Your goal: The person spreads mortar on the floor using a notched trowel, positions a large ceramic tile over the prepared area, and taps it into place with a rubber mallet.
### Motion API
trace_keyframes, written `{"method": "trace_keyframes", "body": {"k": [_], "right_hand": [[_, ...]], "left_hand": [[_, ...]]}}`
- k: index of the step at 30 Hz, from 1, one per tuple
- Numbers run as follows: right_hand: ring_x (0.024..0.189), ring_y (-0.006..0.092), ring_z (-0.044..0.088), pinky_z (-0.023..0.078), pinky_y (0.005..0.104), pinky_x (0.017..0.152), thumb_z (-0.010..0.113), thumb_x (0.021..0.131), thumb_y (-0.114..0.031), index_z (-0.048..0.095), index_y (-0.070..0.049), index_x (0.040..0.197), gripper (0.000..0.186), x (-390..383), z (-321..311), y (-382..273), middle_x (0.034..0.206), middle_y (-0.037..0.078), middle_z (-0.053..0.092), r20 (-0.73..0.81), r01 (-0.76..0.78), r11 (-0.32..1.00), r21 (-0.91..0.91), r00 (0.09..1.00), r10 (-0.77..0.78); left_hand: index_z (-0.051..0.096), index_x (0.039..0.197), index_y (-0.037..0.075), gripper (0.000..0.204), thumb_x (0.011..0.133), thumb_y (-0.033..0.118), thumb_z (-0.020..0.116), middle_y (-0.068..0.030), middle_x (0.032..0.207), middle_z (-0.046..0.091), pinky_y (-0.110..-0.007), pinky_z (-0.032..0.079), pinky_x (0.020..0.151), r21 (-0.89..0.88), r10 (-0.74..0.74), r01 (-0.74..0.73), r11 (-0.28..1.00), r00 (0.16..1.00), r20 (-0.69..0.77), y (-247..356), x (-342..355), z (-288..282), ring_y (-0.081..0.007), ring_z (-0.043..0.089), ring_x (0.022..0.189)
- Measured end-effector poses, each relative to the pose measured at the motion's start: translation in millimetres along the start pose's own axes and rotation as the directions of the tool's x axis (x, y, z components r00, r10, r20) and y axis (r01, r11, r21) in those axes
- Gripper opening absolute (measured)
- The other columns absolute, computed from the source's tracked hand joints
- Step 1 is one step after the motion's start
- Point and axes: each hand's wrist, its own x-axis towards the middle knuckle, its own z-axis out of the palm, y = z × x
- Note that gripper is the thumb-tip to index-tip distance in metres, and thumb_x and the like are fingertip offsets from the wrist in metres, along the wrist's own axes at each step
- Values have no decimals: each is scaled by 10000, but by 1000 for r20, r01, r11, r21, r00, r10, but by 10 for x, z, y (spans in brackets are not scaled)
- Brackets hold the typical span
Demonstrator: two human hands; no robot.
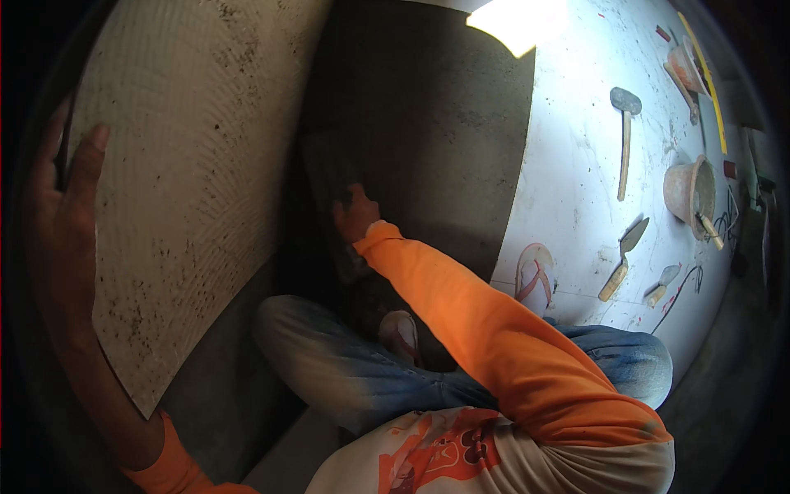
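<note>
Holding a tilted slab (189,165), 9 to 11 o'clock: left hand (72,193), at 9 o'clock. Grip: clasped on the slab's outer edge, digits lapping onto the ridged, speckled face. Exact lean: not determinable.

Item: right hand (358,216), just off centre toward 10 o'clock, orange cuff, on a long flat piece (325,177) in shadow. Grip: cannot tell whether the digits close around it or merely rest.

Item: dark grey bed (428,123), centre to 12 o'clock, beside the slab.

Items on pale floor (568,173), 1 to 4 o'clock: mallet (625,144), 2 o'clock; pail (681,191), near 3 o'clock; pointed trowel (632,236), 3 o'clock; smaller trowel (667,275), just past 3.

Handling notes, by judgement: left clasp best firm, forearm braced along the edge, since so broad a slab could swing toward the right arm; right wrist best low, pressure even along the flat piece; right digits best clear of the slab's lower edge; more light on the shadowed strip would help.
</note>
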Motion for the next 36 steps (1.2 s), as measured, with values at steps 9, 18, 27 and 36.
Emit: {"method": "trace_keyframes", "body": {"k": [9, 18, 27, 36], "right_hand": [[1015, 479, 590, 487, 487, 884, 639, 837, -262, 542, 12, 1168, 441, 605, -1338, 474, 1053, 301, 629, -168, 246, 918, -310, 936, -308], [913, 517, 598, 506, 530, 833, 614, 862, -266, 428, -22, 1267, 509, -259, -295, 446, 944, 322, 636, 336, 261, 910, -322, 930, -148], [795, 383, 676, 551, 481, 714, 543, 887, -322, 422, -138, 1374, 534, 450, -1511, 60, 870, 211, 685, 888, 887, 110, -449, 456, -52], [976, 393, 640, 512, 477, 861, 565, 888, -355, 489, -219, 1337, 475, 2083, -1607, -958, 1034, 200, 671, 652, 723, 161, -672, 680, -336]], "left_hand": [[381, 1429, 67, 679, 922, 486, 550, -189, 1325, 530, -455, 445, 1010, -271, -73, 86, 959, 996, 58, 263, -53, 14, -314, 562, 1186], [396, 1413, 42, 648, 927, 437, 561, -208, 1250, 584, -437, 476, 976, -49, 34, -35, 998, 999, -15, 148, 12, -129, -310, 610, 1119], [404, 1397, 16, 619, 936, 402, 553, -236, 1174, 621, -427, 530, 899, -418, -179, 247, 874, 964, 195, 390, 4, -164, -326, 669, 999], [419, 1387, 11, 610, 938, 400, 555, -234, 1216, 592, -433, 519, 916, -268, -134, 152, 951, 987, 86, 357, -32, -161, -320, 631, 1065]]}}
